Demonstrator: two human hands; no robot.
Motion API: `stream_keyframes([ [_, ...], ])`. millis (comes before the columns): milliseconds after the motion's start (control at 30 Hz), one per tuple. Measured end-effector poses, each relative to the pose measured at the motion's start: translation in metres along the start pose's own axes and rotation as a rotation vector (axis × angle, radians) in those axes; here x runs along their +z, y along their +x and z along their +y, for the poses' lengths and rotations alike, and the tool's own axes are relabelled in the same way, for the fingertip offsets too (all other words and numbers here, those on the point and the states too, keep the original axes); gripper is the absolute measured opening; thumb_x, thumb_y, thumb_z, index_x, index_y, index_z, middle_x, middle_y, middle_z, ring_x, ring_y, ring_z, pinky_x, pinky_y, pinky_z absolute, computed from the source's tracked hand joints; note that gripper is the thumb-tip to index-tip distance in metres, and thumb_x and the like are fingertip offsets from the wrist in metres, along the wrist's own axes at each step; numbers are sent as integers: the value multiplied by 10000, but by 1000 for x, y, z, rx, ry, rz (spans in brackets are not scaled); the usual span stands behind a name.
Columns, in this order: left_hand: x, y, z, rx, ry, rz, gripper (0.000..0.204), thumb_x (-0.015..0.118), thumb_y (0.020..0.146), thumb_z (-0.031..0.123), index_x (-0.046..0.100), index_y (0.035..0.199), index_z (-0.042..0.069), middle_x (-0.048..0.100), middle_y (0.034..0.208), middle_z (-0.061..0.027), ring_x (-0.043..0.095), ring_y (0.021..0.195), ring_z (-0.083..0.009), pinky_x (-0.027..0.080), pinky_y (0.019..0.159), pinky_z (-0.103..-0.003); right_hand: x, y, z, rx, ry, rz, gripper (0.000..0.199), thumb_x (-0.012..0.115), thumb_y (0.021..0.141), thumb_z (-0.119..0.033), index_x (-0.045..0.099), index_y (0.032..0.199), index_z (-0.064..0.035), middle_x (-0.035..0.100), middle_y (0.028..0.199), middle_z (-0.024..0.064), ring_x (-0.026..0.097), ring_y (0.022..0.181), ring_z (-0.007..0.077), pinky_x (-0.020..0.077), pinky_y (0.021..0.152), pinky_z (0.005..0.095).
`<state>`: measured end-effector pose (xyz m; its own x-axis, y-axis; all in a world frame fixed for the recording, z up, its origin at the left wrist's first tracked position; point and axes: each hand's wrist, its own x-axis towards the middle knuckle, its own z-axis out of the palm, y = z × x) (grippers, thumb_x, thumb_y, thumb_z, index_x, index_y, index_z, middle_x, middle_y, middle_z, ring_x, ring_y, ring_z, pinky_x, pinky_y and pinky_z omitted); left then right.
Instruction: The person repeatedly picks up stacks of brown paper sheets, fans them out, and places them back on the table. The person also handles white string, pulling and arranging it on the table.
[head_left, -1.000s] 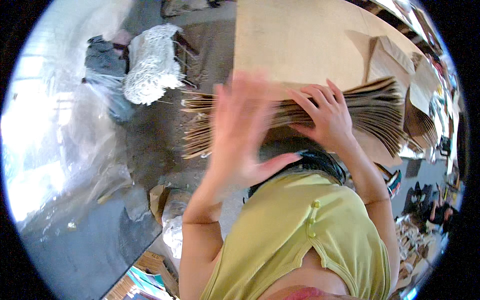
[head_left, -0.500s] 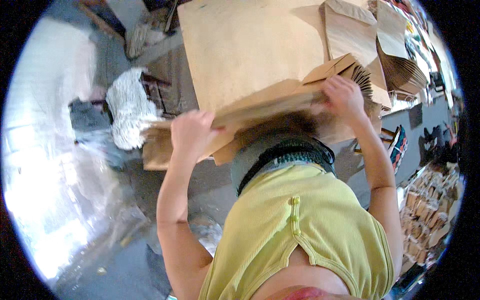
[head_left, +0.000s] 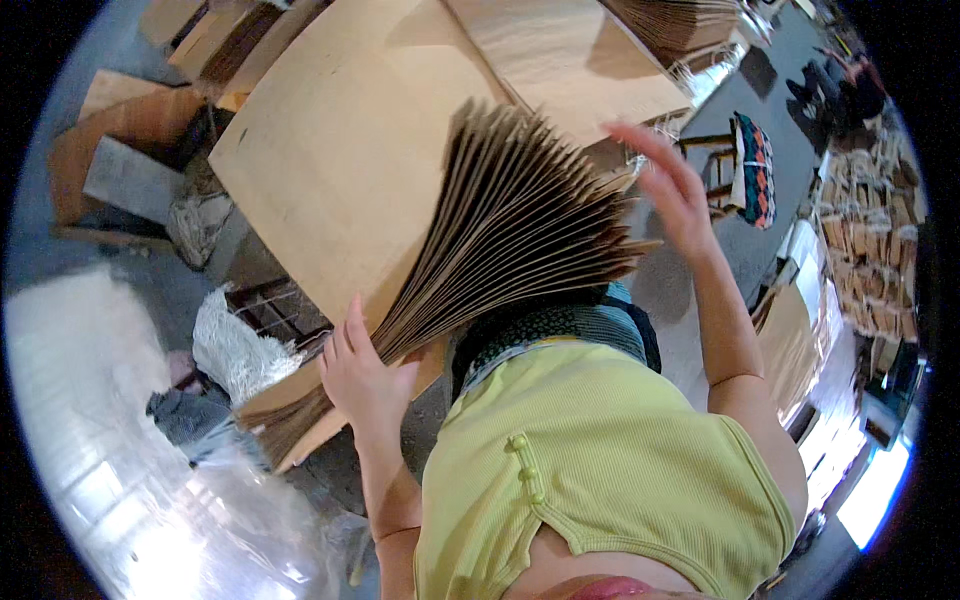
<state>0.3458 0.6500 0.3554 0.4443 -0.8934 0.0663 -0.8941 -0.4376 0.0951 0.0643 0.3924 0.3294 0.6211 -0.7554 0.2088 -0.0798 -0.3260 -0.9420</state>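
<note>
While my left hand (head_left: pixel 365 388) clamps the narrowed section of the brown paper stack (head_left: pixel 500 225), fanned over the near edge of the tabletop (head_left: pixel 330 150), my right hand (head_left: pixel 672 195) stands apart, fingers extended, beside the fanned end.

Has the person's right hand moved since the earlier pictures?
Yes: the right hand now appears closer to the stool with the patterned top.
</note>
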Motion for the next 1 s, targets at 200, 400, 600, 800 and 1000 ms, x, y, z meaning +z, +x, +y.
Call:
stream_keyframes([
  [200, 6, 43, 77, 159, -49, 82, 1055, 802, 574, 542, 379, 1380, 9, 567, 1140, -135, 545, 1007, -307, 413, 859, -429, 29, -47, 156, 429, 586, 152, 625, 301, 999, -490, 301, 1477, -88, 259, 1547, 68, 192, 1435, 210, 106, 1168, 371],
  [400, 5, 49, 83, 101, -26, -1, 1116, 816, 549, 512, 334, 1418, 5, 546, 1155, -162, 530, 1032, -336, 403, 891, -442, 46, -10, 142, 467, 567, 155, 639, 263, 990, -537, 290, 1486, -134, 273, 1544, 47, 176, 1440, 215, 105, 1174, 400],
  [600, 7, 56, 79, 130, 37, -21, 1129, 771, 553, 558, 332, 1435, 7, 544, 1129, -162, 533, 991, -326, 409, 859, -447, 75, 11, 133, 375, 542, -245, 668, 306, 1002, -467, 165, 1510, -57, 161, 1572, 110, 127, 1449, 214, 78, 1172, 357],
  [800, 6, 57, 80, 133, 14, 31, 1098, 740, 599, 604, 345, 1426, -1, 532, 1168, -171, 527, 1057, -331, 402, 895, -456, 72, 63, 135, 318, 541, -151, 618, 231, 1019, -453, 214, 1502, -68, 172, 1574, 72, 141, 1450, 216, 105, 1171, 359],
  [1000, 2, 62, 84, 114, 35, 51, 1048, 734, 626, 594, 366, 1403, -7, 498, 1253, -180, 473, 1202, -334, 366, 985, -483, 70, 102, 143, 416, 661, -317, 580, 295, 1019, -437, 269, 1492, -103, 269, 1539, 51, 264, 1403, 201, 196, 1156, 335],
])
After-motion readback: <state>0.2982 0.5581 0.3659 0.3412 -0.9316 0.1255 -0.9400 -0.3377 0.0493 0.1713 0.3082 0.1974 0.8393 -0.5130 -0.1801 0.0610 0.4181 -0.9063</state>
